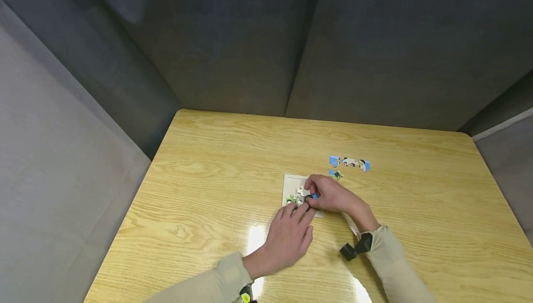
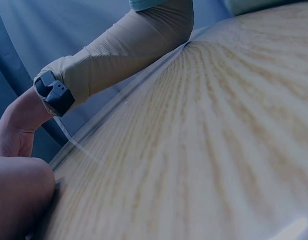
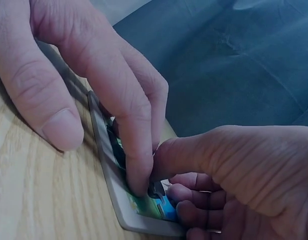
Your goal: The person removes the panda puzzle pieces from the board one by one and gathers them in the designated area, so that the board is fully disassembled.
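The tray (image 1: 294, 181), a pale shallow frame for a jigsaw, lies flat on the wood-grain counter (image 1: 204, 187), beneath both hands. Several joined or adjoining pieces occupy its lower part, including a green piece (image 1: 290, 200) at the left and a pale piece (image 1: 302, 191) above it.

Right hand (image 1: 333, 195): the grip is nearly closed. Thumb and curled fingers pinch a dark-and-blue piece (image 1: 314, 196) at the right side of the tray. The hand covers much of this piece; whether it is fully seated cannot be determined.

Left hand (image 1: 289, 237): the grip is relaxed, with fingers extended and encircling nothing. The fingers reach over the near edge of the tray, and one fingertip rests on the green area inside the rim, close to the right thumb.

Loose pieces: three stand in a row beyond the tray, to its right: a blue piece (image 1: 334, 160), a white piece (image 1: 350, 162) and a blue, black and white piece (image 1: 364, 165). A blue-and-green piece (image 1: 335, 174) lies below the first, near the right hand.
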`<state>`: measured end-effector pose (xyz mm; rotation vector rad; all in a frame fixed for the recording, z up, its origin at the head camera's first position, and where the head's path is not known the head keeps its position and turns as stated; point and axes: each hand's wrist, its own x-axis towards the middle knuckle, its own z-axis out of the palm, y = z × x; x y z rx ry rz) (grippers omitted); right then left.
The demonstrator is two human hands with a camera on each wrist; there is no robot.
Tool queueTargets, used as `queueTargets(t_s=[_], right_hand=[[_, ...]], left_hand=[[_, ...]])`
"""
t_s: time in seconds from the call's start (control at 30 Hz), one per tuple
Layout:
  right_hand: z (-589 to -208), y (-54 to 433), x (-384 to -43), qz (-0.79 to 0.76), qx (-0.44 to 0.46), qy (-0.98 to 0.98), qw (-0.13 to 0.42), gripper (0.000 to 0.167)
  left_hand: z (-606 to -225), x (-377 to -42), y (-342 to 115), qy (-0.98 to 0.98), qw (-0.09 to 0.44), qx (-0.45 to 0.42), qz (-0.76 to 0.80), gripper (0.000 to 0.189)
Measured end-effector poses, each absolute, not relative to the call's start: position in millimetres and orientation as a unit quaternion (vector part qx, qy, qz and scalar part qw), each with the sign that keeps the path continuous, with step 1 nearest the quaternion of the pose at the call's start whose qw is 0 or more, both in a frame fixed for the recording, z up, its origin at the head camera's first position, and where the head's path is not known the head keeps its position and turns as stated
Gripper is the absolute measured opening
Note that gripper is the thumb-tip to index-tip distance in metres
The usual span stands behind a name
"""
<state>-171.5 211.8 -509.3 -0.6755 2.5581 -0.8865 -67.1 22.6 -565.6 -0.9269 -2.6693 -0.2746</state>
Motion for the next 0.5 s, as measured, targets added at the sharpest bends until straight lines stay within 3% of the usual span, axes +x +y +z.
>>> queueTargets(t_s=[0.5], right_hand=[[-510.4, 212.2, -172.0, -0.32, -0.239, 0.901, 0.171, 0.022]], left_hand=[[-567.3, -67.7, 22.9, -0.928, 0.157, -0.325, -0.092, 0.045]])
